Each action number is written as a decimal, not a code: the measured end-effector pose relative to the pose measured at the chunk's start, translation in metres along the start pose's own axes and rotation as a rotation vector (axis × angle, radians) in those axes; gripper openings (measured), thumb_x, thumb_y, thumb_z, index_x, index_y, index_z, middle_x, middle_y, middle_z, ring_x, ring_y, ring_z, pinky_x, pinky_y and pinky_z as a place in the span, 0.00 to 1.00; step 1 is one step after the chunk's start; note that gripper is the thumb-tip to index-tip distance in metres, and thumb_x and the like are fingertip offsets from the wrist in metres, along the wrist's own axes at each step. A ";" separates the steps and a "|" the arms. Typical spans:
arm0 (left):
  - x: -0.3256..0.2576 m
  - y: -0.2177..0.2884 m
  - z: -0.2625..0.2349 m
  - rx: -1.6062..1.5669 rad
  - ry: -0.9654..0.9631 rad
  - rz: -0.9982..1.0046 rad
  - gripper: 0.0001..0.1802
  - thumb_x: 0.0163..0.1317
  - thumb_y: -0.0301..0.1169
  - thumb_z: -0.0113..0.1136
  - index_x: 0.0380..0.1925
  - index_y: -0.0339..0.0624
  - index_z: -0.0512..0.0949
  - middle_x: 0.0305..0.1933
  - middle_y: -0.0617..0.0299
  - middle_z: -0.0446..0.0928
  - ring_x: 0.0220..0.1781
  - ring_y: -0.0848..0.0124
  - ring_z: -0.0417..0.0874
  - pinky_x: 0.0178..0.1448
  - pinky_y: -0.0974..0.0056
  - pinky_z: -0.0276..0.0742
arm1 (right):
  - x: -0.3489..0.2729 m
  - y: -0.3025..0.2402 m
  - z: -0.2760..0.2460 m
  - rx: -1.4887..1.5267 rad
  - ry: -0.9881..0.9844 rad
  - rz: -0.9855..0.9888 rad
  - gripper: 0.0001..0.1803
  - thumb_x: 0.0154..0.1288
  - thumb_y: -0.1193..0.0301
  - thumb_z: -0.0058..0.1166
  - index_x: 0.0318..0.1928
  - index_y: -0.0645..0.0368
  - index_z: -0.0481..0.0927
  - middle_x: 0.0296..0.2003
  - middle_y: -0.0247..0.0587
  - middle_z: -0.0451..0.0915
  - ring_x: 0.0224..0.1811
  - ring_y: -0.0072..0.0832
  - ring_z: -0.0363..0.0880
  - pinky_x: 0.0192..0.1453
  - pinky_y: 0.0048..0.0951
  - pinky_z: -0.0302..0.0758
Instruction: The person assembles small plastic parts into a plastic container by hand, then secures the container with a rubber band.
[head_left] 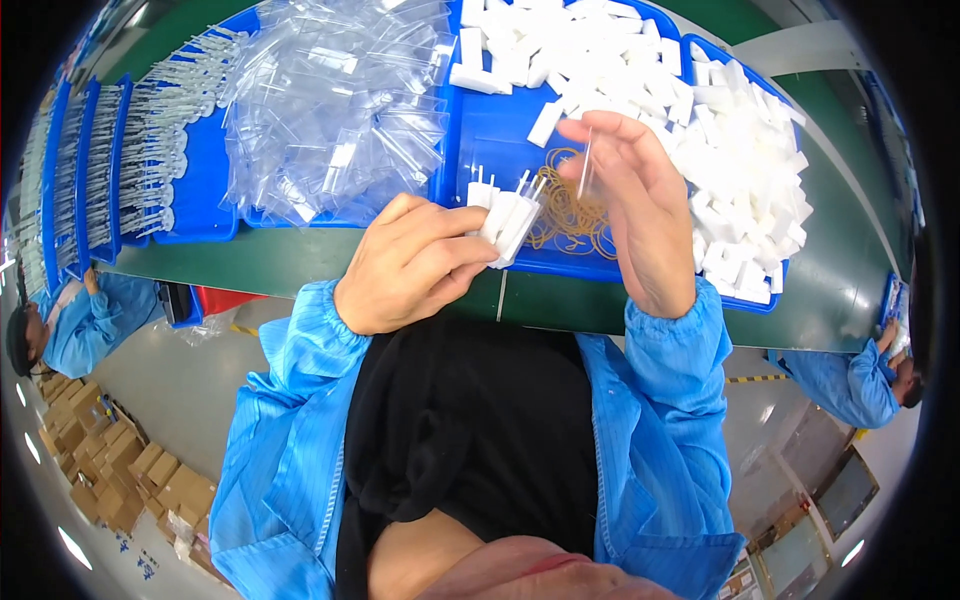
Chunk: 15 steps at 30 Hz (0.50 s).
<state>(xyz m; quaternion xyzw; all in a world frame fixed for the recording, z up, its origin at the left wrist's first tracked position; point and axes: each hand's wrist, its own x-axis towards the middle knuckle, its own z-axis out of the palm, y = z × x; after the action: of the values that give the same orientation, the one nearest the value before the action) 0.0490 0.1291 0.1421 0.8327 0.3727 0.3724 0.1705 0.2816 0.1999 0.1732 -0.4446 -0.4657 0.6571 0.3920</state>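
Note:
My left hand [412, 268] is closed around a small group of white plug adapters [511, 225], their thin metal pins pointing up and away from me. Another white plug [480, 192] shows just beyond those fingers. To the right, my right hand [645, 200] is raised with its fingertips pinching a thin clear plastic piece [586, 165]. Beneath that hand lies a loose heap of tan rubber bands [568, 215] in a blue tray [500, 140]. Part of the heap is hidden by my right hand.
White blocks [560, 40] fill the far tray, and more white blocks [745, 190] are piled at right. Clear plastic sleeves [335, 110] overflow a tray at left. Beyond them stand blue trays of grey slender parts [165, 130]. The green table edge [300, 250] runs before me. Co-workers sit at both sides.

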 end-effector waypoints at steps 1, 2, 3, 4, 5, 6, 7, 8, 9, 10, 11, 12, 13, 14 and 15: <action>0.001 0.000 0.000 -0.013 -0.004 0.002 0.23 0.47 0.20 0.72 0.45 0.44 0.79 0.48 0.57 0.82 0.38 0.64 0.82 0.41 0.61 0.72 | 0.001 0.001 0.003 0.076 0.045 -0.048 0.18 0.77 0.65 0.49 0.60 0.60 0.72 0.54 0.43 0.81 0.50 0.26 0.83 0.61 0.30 0.75; 0.002 0.001 0.001 -0.025 -0.008 0.004 0.24 0.47 0.20 0.73 0.47 0.43 0.79 0.48 0.57 0.83 0.39 0.64 0.83 0.42 0.61 0.73 | 0.001 0.001 0.003 0.079 0.051 -0.048 0.18 0.77 0.65 0.49 0.60 0.60 0.72 0.54 0.43 0.81 0.50 0.26 0.83 0.61 0.30 0.75; 0.003 0.002 0.002 -0.027 -0.013 0.006 0.24 0.47 0.20 0.73 0.47 0.43 0.79 0.48 0.57 0.83 0.39 0.64 0.83 0.42 0.61 0.73 | 0.001 0.000 0.004 0.098 0.079 -0.101 0.18 0.78 0.64 0.50 0.61 0.61 0.71 0.55 0.44 0.81 0.54 0.30 0.82 0.63 0.32 0.75; 0.004 0.002 0.003 -0.033 -0.024 0.017 0.25 0.48 0.20 0.73 0.48 0.42 0.79 0.49 0.56 0.83 0.39 0.63 0.84 0.42 0.61 0.74 | 0.001 0.000 0.007 0.113 0.105 -0.154 0.19 0.78 0.64 0.50 0.61 0.62 0.71 0.55 0.46 0.80 0.59 0.33 0.82 0.64 0.34 0.74; 0.004 0.002 0.003 -0.039 -0.035 0.028 0.26 0.48 0.20 0.73 0.50 0.41 0.79 0.49 0.55 0.84 0.40 0.63 0.85 0.43 0.61 0.74 | 0.001 0.001 0.010 0.113 0.106 -0.154 0.19 0.78 0.64 0.50 0.61 0.62 0.71 0.55 0.46 0.80 0.59 0.33 0.82 0.64 0.34 0.74; 0.004 0.003 0.003 -0.040 -0.036 0.029 0.26 0.48 0.20 0.73 0.50 0.41 0.79 0.49 0.55 0.84 0.40 0.63 0.85 0.43 0.61 0.74 | -0.002 0.004 0.014 0.139 0.096 -0.123 0.19 0.77 0.64 0.51 0.61 0.62 0.70 0.55 0.47 0.80 0.58 0.34 0.82 0.64 0.33 0.74; 0.005 0.004 0.003 -0.036 -0.033 0.027 0.27 0.48 0.20 0.72 0.51 0.40 0.78 0.50 0.54 0.84 0.40 0.62 0.85 0.43 0.61 0.76 | -0.004 0.005 0.015 0.165 0.083 -0.092 0.19 0.77 0.65 0.51 0.61 0.63 0.70 0.54 0.48 0.80 0.58 0.36 0.82 0.64 0.33 0.75; 0.006 0.005 0.003 -0.033 -0.031 0.025 0.28 0.48 0.19 0.72 0.53 0.39 0.78 0.51 0.53 0.84 0.41 0.61 0.86 0.43 0.61 0.77 | -0.006 0.005 0.015 0.165 0.082 -0.092 0.19 0.77 0.65 0.51 0.61 0.63 0.70 0.54 0.48 0.80 0.58 0.36 0.82 0.64 0.33 0.75; 0.006 0.004 0.003 -0.033 -0.031 0.024 0.28 0.48 0.19 0.72 0.53 0.39 0.78 0.51 0.53 0.84 0.41 0.61 0.86 0.43 0.61 0.77 | -0.009 0.006 0.015 0.146 0.063 -0.073 0.20 0.77 0.65 0.51 0.62 0.63 0.69 0.54 0.49 0.80 0.59 0.37 0.81 0.64 0.35 0.75; 0.006 0.004 0.004 -0.016 -0.011 0.020 0.29 0.47 0.19 0.72 0.53 0.38 0.78 0.51 0.53 0.84 0.40 0.61 0.86 0.43 0.61 0.78 | -0.011 0.006 0.015 0.128 0.043 -0.054 0.20 0.77 0.66 0.50 0.62 0.64 0.68 0.54 0.50 0.79 0.60 0.39 0.80 0.65 0.37 0.75; 0.007 0.004 0.005 0.001 0.009 0.015 0.29 0.47 0.18 0.72 0.54 0.38 0.78 0.51 0.52 0.84 0.40 0.60 0.86 0.42 0.61 0.79 | -0.012 0.007 0.015 0.128 0.042 -0.054 0.20 0.77 0.66 0.50 0.62 0.64 0.68 0.54 0.50 0.79 0.60 0.39 0.80 0.65 0.37 0.75; 0.006 0.005 0.006 0.001 0.009 0.014 0.29 0.47 0.18 0.72 0.54 0.38 0.78 0.51 0.52 0.84 0.40 0.60 0.86 0.42 0.61 0.79 | -0.014 0.009 0.015 0.112 0.042 -0.056 0.19 0.77 0.67 0.51 0.62 0.63 0.69 0.53 0.50 0.79 0.58 0.40 0.81 0.63 0.37 0.76; 0.006 0.005 0.007 -0.015 0.021 0.006 0.29 0.47 0.18 0.72 0.54 0.37 0.78 0.52 0.51 0.84 0.40 0.60 0.86 0.42 0.61 0.80 | -0.015 0.010 0.015 0.097 0.042 -0.059 0.18 0.76 0.68 0.52 0.61 0.63 0.69 0.51 0.49 0.80 0.56 0.40 0.82 0.62 0.37 0.76; 0.006 0.005 0.008 -0.032 0.032 -0.003 0.29 0.48 0.17 0.71 0.54 0.37 0.78 0.52 0.51 0.84 0.41 0.59 0.86 0.42 0.61 0.80 | -0.015 0.012 0.015 0.097 0.042 -0.059 0.18 0.76 0.68 0.52 0.61 0.63 0.69 0.51 0.49 0.80 0.56 0.40 0.82 0.62 0.37 0.76; 0.005 0.005 0.008 -0.032 0.032 -0.003 0.29 0.48 0.17 0.71 0.54 0.37 0.78 0.52 0.51 0.84 0.41 0.59 0.86 0.42 0.61 0.80 | -0.016 0.013 0.014 0.088 0.048 -0.089 0.17 0.75 0.69 0.53 0.59 0.63 0.70 0.49 0.50 0.81 0.54 0.38 0.83 0.59 0.34 0.78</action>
<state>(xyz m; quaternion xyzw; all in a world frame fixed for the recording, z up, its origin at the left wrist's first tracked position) 0.0597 0.1294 0.1416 0.8232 0.3705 0.3915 0.1782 0.2713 0.1782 0.1667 -0.4212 -0.4461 0.6481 0.4511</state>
